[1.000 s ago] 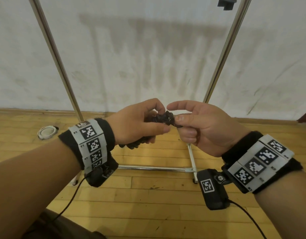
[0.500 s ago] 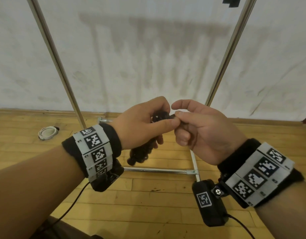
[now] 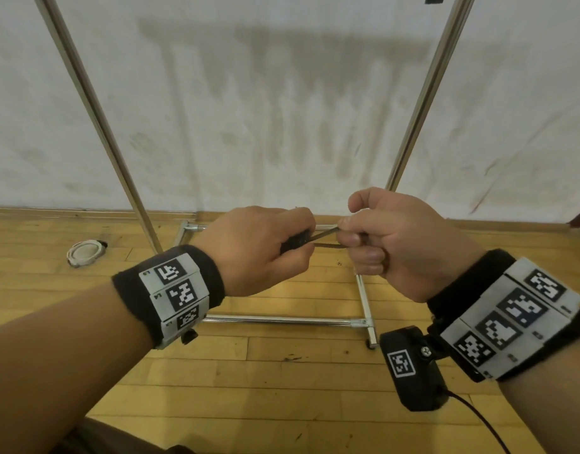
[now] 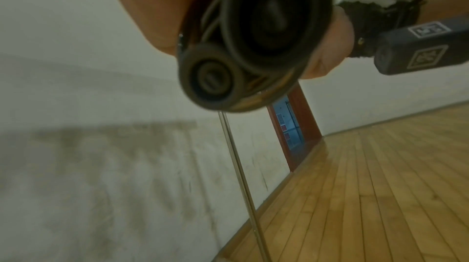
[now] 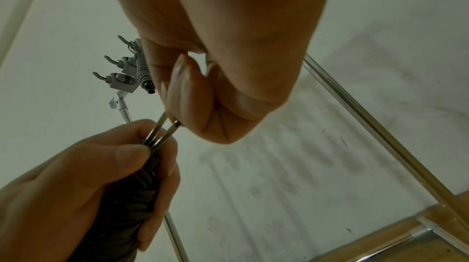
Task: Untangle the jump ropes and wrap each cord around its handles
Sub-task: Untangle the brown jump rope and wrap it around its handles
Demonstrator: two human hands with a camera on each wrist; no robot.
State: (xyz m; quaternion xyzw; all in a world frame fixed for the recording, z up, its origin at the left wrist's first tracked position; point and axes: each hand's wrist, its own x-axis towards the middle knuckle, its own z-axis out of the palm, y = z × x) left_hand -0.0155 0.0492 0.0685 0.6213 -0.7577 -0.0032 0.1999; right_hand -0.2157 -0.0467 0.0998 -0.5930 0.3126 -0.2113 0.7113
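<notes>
the left hand [image 3: 262, 250] grips the wrapped handles [image 5: 121, 202] chest-high over the wooden floor [image 3: 282, 388], steadying the bundle, while the right hand [image 3: 403, 244] pinches a doubled loop of cord [image 5: 162, 132] taut, probably to tuck the end.

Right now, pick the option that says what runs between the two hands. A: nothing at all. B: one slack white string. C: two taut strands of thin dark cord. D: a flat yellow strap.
C: two taut strands of thin dark cord run from the left hand, which grips the black cord-wrapped handles, to the right hand, which pinches them.
</notes>
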